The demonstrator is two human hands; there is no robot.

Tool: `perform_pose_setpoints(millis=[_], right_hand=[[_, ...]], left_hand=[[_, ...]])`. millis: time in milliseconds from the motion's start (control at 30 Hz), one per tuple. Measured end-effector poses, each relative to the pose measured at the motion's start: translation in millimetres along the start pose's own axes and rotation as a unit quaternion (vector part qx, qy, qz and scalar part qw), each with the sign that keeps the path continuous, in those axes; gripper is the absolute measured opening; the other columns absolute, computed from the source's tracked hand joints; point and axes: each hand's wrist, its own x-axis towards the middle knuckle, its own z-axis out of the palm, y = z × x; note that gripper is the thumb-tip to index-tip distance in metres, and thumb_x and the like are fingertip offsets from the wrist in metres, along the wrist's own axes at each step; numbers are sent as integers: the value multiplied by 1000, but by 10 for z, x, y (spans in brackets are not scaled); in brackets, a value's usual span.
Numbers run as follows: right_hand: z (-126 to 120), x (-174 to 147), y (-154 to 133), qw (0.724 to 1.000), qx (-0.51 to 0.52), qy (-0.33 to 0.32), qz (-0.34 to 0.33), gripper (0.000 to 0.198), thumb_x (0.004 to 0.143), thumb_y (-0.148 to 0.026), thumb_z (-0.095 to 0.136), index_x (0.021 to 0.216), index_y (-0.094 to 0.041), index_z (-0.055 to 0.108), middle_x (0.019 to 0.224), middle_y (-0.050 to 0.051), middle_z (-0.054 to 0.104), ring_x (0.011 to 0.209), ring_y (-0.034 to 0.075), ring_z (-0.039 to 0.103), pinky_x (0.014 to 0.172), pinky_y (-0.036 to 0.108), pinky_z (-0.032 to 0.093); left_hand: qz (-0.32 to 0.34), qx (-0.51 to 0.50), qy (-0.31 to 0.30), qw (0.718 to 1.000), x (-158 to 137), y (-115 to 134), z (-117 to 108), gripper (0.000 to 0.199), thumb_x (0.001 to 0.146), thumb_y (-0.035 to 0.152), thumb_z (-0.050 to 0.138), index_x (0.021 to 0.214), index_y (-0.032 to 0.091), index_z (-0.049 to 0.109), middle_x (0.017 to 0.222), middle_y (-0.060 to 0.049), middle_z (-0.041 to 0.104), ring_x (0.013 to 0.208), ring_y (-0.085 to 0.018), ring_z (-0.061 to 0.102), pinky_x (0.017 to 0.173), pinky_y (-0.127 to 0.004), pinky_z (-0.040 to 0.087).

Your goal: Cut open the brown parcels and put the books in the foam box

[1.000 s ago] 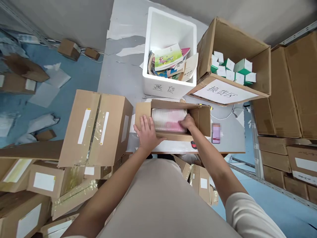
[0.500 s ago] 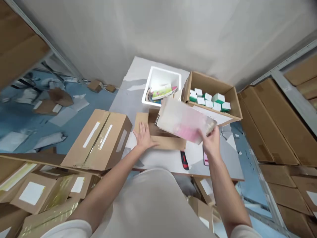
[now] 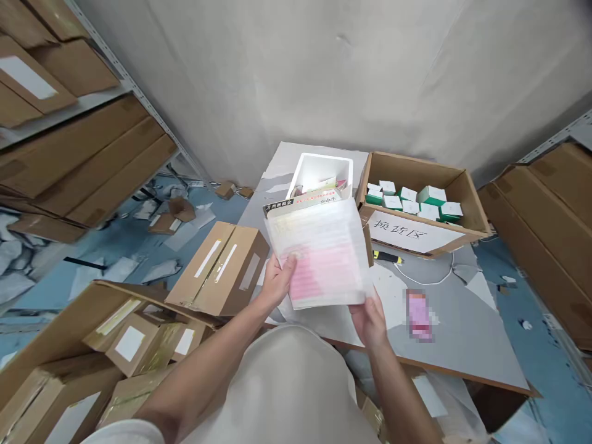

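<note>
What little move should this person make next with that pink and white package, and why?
Perhaps ease the milky cover back slightly at the far edge with the right hand. The cover seems to veil most of the package, while a printed strip shows clearly there; the left hand, thumb on top, could steady it.

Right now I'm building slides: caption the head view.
Left hand and right hand hold a pink-white packet at a gray table.

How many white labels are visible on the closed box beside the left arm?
3: left strip and right strip atop the box; third label on its side facing the left hand. More may be hidden.
</note>
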Motion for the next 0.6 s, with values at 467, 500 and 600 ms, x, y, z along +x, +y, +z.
perform_pose_setpoints(millis=[467,500,600], right_hand=[[135,617,-778,968,-210,-126,-48,67,80,-68,51,129,-23,54,122,10,64,115,24,57,94,39,47],[194,625,-823,972,-193,-126,-50,67,76,-66,59,127,-23,55,118,9,66,112,24,58,93,38,48],[350,605,-867,982,-133,-133,-29,57,76,-64,62,115,-22,62,105,6,71,100,23,64,87,36,52]], left_hand=[[-65,26,-129,989,-201,-41,-501,59,75,66,59,107,17,65,101,-11,71,101,-25,65,88,-39,52],[-65,24,-137,988,-231,-35,-528,59,75,66,60,106,17,66,100,-11,71,101,-26,65,88,-39,53],[-69,3,-147,987,-325,-31,-588,59,74,67,60,103,16,68,95,-12,71,101,-27,65,86,-38,53]])
